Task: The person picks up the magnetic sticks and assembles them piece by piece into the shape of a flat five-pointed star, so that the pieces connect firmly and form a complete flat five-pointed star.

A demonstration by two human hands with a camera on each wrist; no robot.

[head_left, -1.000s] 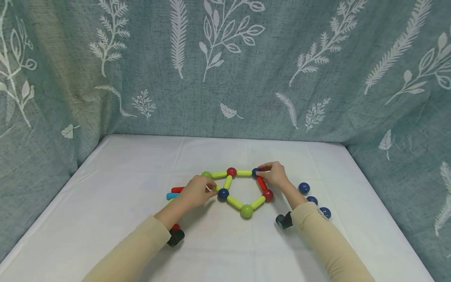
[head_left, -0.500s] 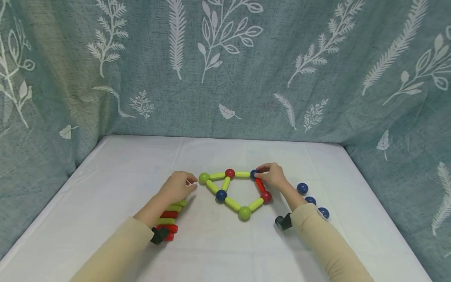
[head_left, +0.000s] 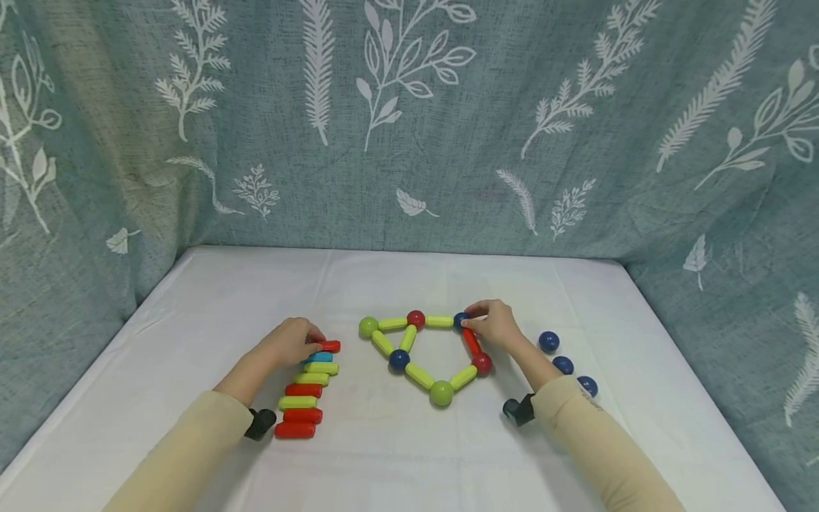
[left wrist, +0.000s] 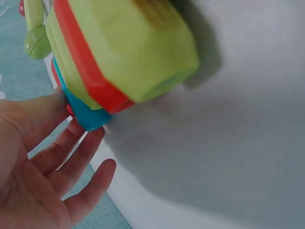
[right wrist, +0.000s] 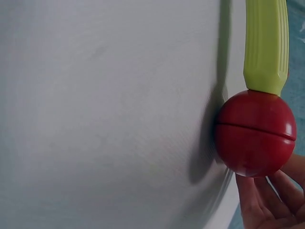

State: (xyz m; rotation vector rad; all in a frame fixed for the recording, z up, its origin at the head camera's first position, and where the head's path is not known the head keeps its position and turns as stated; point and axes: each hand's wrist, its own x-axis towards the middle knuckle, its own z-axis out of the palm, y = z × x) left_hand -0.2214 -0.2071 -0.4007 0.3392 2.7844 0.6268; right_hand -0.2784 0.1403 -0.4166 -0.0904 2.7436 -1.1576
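My left hand (head_left: 291,341) reaches the far end of a row of short rods, thumb and fingers around the end of a red rod (head_left: 330,346). A blue rod (left wrist: 88,114) partly hides that grip in the left wrist view. My right hand (head_left: 498,323) pinches a dark blue ball (head_left: 460,321) at the back right corner of a joined frame of balls and rods. From this ball a red rod (head_left: 470,341) runs to a red ball (head_left: 482,364), which hides my fingertips in the right wrist view. A green ball (head_left: 368,327) forms the frame's left corner.
Several yellow-green and red rods (head_left: 298,430) lie side by side nearer me on the left. On the right, by my forearm, are loose blue balls (head_left: 549,342). White cloth (head_left: 397,455) covers the table, and a patterned curtain (head_left: 409,128) hangs behind it.
My left hand has left the frame's left side, moved left to the rods and taken hold of the far red one. My right hand stays at the blue ball.
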